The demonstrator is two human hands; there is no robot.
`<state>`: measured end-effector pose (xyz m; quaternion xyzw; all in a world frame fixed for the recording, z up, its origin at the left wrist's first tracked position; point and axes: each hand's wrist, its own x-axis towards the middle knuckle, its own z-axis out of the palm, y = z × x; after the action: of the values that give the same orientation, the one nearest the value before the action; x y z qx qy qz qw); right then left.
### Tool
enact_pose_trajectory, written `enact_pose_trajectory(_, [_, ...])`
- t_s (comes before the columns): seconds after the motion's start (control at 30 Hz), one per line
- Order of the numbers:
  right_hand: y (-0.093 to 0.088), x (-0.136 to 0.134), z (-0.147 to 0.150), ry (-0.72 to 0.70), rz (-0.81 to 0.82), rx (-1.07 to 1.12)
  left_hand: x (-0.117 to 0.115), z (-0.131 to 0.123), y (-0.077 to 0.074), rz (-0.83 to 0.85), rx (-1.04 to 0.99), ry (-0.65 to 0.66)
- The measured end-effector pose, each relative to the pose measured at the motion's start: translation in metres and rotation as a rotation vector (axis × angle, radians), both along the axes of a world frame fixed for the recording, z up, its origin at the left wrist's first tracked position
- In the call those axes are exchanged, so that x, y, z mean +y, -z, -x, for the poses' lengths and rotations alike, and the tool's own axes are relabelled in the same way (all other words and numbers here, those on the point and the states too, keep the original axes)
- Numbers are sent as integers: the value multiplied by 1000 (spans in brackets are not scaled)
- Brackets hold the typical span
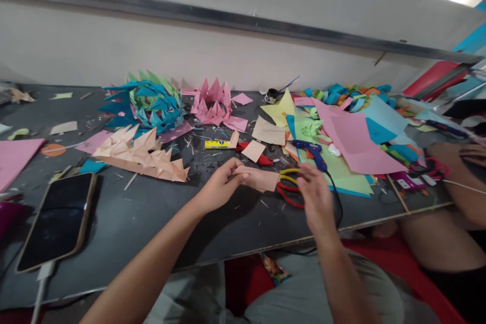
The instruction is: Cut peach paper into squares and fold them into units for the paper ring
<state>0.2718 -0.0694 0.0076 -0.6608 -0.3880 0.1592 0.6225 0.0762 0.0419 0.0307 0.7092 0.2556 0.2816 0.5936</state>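
My left hand (222,182) pinches the left end of a small peach paper piece (261,179) and holds it just above the dark table (152,223). My right hand (315,195) hovers to the right of that paper, fingers loosely spread and blurred, holding nothing. It sits over red and yellow scissors (289,186) lying on the table. A blue glue gun (313,154) lies just beyond the right hand on green paper.
A phone (56,220) on a cable lies at the left. Folded peach spikes (144,157), a blue-green paper ball (146,104) and a pink spiky form (212,104) stand behind. Loose coloured sheets (353,144) cover the right. Another person's arm (461,182) rests at the far right.
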Motion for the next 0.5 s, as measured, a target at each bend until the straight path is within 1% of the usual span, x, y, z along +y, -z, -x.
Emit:
enact_pose_trajectory(0.03, [1, 3, 19, -118, -44, 133, -2, -1, 2, 8, -32, 11])
enact_pose_trajectory(0.07, [2, 7, 35, -178, -97, 252, -5, -2, 4, 17, -47, 25])
enact_pose_trajectory(0.1, [4, 11, 48, -196, -147, 347, -7, -3, 6, 29, -50, 41])
enact_pose_trajectory(0.17, [9, 19, 67, -159, -216, 482, -11, -4, 10, 59, -35, 81])
enact_pose_trajectory(0.23, [12, 24, 76, -97, -220, 542, -14, -6, 13, 48, 20, 91])
enact_pose_trajectory(0.37, [14, 27, 77, 26, -168, 527, -13, -9, 14, -48, 137, 70])
enact_pose_trajectory(0.5, [13, 26, 77, 93, -192, 542, -11, -10, 14, -84, 101, 70])
